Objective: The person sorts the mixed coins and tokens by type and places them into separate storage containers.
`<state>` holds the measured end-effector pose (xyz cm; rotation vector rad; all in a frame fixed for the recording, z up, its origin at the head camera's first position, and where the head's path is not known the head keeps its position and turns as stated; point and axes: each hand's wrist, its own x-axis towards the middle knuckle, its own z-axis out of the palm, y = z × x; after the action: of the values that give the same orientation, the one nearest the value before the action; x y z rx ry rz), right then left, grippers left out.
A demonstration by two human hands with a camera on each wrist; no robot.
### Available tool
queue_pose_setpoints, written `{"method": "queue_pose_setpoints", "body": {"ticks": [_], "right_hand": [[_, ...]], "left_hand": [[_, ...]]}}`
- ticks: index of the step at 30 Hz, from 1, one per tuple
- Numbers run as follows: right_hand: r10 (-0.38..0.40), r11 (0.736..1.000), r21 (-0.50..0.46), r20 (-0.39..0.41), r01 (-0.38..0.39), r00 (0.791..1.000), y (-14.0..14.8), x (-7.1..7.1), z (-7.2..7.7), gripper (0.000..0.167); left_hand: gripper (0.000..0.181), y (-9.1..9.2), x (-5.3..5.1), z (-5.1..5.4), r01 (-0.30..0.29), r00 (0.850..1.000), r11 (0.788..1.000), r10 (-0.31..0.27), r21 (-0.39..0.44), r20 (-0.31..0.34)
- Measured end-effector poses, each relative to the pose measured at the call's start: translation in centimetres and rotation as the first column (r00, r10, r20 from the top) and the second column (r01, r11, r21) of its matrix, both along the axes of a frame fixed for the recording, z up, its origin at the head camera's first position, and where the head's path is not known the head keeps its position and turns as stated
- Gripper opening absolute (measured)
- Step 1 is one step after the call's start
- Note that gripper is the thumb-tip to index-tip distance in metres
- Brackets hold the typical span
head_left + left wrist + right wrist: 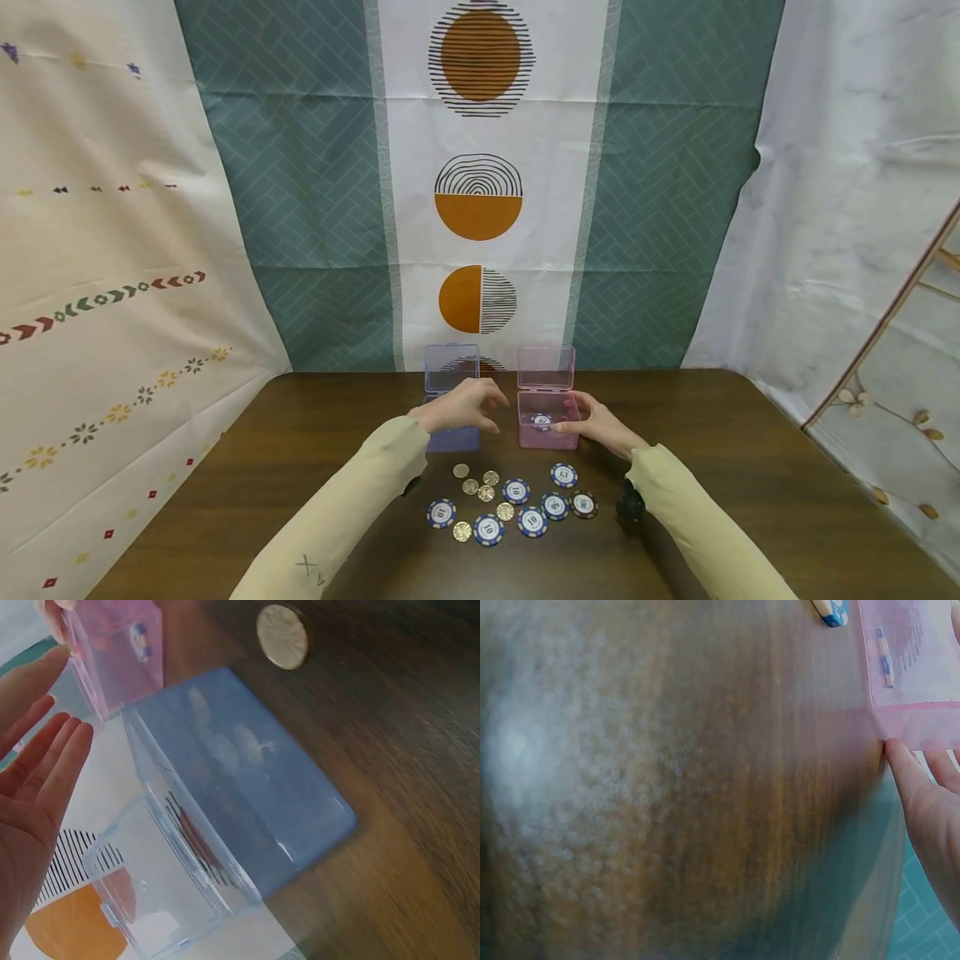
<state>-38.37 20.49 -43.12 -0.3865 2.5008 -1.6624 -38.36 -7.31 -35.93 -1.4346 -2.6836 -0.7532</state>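
Bracing the pink box [542, 440], likely against sliding, the right hand [602, 425] gripped its three-o'clock side; the left hand [462, 406], loosely parted and empty, hung over the blue box [453, 440] at nine o'clock

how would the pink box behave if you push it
The pink box probably feels light and stiff, given its thin, see-through look. Sitting flat on the table, it should slide rather than roll. Its raised lid might wobble.

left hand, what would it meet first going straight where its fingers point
Probably the pink box, to the right of the left hand; depth is unclear, so it might pass above it.
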Motion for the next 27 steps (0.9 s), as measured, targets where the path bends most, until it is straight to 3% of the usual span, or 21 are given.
{"method": "queue_pose_setpoints", "body": {"ticks": [10, 18, 24, 27], "right_hand": [[-0.005, 1.0, 0.014, -0.009, 0.005, 1.0, 0.0, 0.0, -0.1, 0.078], [-0.006, 1.0, 0.018, -0.003, 0.006, 1.0, 0.0, -0.1, -0.3, 0.081], [-0.008, 1.0, 0.007, -0.003, 0.008, 1.0, 0.0, 0.1, -0.1, 0.082], [-0.011, 1.0, 0.0, -0.008, 0.011, 1.0, -0.1, 0.2, 0.0, 0.082]], "left_hand": [[0.034, -1.2, 1.3, -0.7, 0.091, 0.994, 0.993, -0.096, -0.072, -0.058], [0.034, -2.2, 1.9, -1.8, 0.118, 0.993, 0.989, -0.119, -0.093, -0.008], [0.033, -3.1, 2.3, -2.1, 0.172, 0.985, 0.981, -0.174, -0.085, -0.014], [0.032, -3.4, 2.6, -2.2, 0.176, 0.984, 0.98, -0.174, -0.09, 0.025]]}}
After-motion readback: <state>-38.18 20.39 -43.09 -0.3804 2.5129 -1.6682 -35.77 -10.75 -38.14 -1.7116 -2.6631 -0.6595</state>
